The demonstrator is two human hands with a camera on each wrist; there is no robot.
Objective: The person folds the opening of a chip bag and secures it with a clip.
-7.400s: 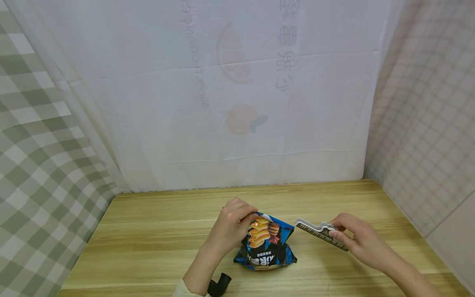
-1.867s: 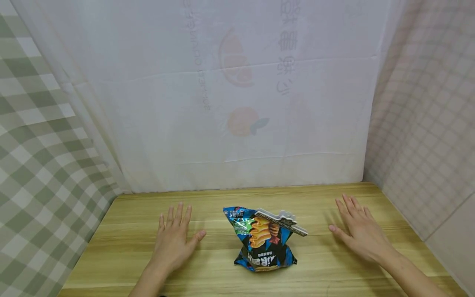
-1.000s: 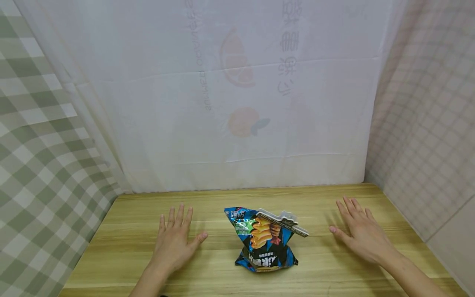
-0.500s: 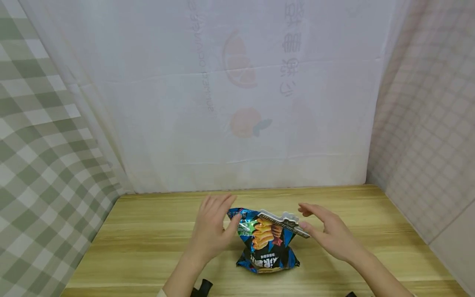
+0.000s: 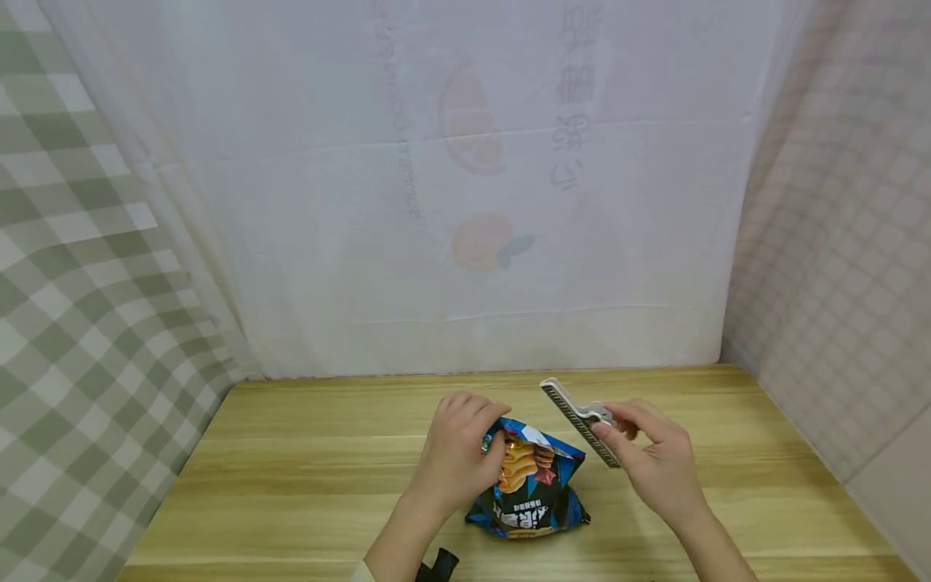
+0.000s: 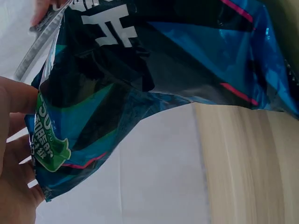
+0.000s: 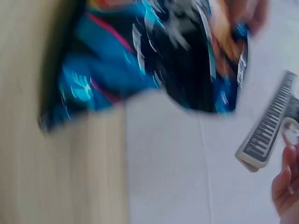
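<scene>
A blue and black chip bag (image 5: 534,485) stands on the wooden table in the head view. My left hand (image 5: 461,449) grips its upper left corner between thumb and fingers; the left wrist view shows that hand (image 6: 18,149) at the bag's edge. To the right of the bag, my right hand (image 5: 658,453) pinches a clip (image 5: 578,420) printed with piano keys, apart from the bag and tilted. In the right wrist view the clip (image 7: 268,123) shows its key pattern beside the fingertips (image 7: 281,182), and the bag (image 7: 154,56) is blurred.
The wooden table (image 5: 291,477) ends at a white cloth (image 5: 349,267) behind it. Checked cloths hang left (image 5: 80,323) and right (image 5: 836,242). A black piece (image 5: 439,566) sits by my left wrist.
Both hands came in from lying flat on the table beside the bag. The left took hold of the bag's corner; the right took the clip off its top edge and moved it away.
</scene>
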